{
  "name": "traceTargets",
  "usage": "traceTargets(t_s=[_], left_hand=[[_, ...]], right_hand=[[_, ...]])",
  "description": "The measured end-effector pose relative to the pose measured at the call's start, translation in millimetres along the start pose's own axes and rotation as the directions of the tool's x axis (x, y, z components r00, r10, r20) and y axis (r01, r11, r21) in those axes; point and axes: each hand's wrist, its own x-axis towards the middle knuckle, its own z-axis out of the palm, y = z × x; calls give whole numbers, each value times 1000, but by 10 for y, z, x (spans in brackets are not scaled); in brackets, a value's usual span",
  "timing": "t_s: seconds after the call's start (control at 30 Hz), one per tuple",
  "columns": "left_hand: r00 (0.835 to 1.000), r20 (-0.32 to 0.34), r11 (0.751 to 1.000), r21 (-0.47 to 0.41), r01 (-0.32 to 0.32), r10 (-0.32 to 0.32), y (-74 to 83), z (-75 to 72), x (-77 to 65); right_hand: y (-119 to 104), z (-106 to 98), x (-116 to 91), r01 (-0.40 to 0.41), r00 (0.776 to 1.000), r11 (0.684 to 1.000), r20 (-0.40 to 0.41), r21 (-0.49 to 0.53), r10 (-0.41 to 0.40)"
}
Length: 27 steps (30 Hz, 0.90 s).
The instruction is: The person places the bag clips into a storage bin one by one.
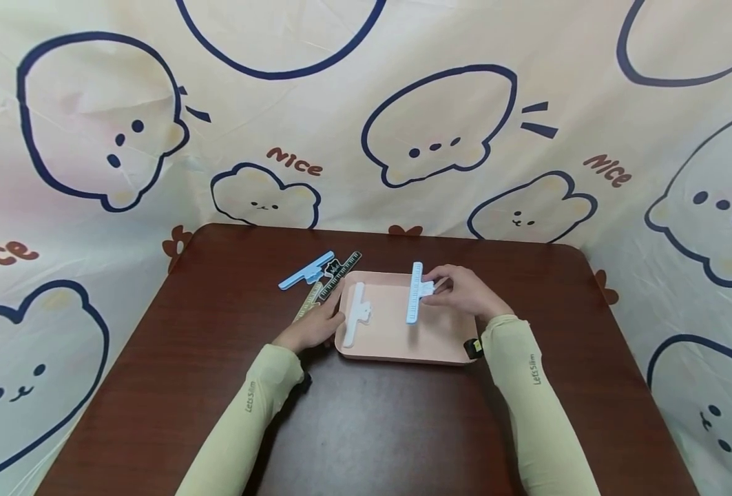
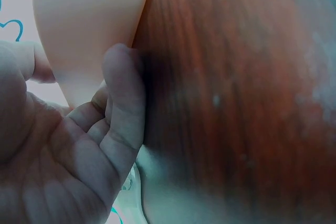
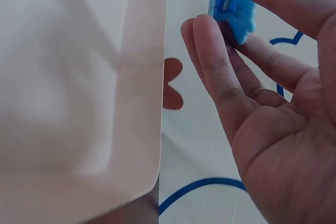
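Note:
In the head view a pink tray (image 1: 384, 348) sits on the table, with a white ruler-shaped clip (image 1: 354, 317) lying in its left part. My left hand (image 1: 312, 325) holds the tray at its left rim; the left wrist view shows thumb and fingers on either side of the tray's edge (image 2: 92, 19). Over the tray's right half, my right hand (image 1: 465, 293) pinches a light blue ruler-shaped clip (image 1: 413, 296) by its handle, the long bar upright in the head view. A spring shows inside this clip (image 3: 231, 6) in the right wrist view.
Just left of the tray's far corner, another blue clip (image 1: 306, 271), a dark green clip (image 1: 341, 277) and a pale yellow clip (image 1: 308, 300) lie close together. The brown table (image 1: 366, 420) meets a cartoon-printed cloth (image 1: 341, 117) at its far edge.

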Motion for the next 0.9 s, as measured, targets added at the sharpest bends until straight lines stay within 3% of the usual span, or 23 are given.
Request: traceTargets(t_s=[0.63, 0.9], left_hand=[[1000, 8, 1000, 3, 2, -2, 34, -18, -32], [1000, 16, 1000, -1, -5, 5, 20, -25, -20]], right_hand=[[-245, 255, 196, 5, 996, 996, 87, -94, 3], [-298, 325, 251, 8, 993, 997, 121, -78, 2]])
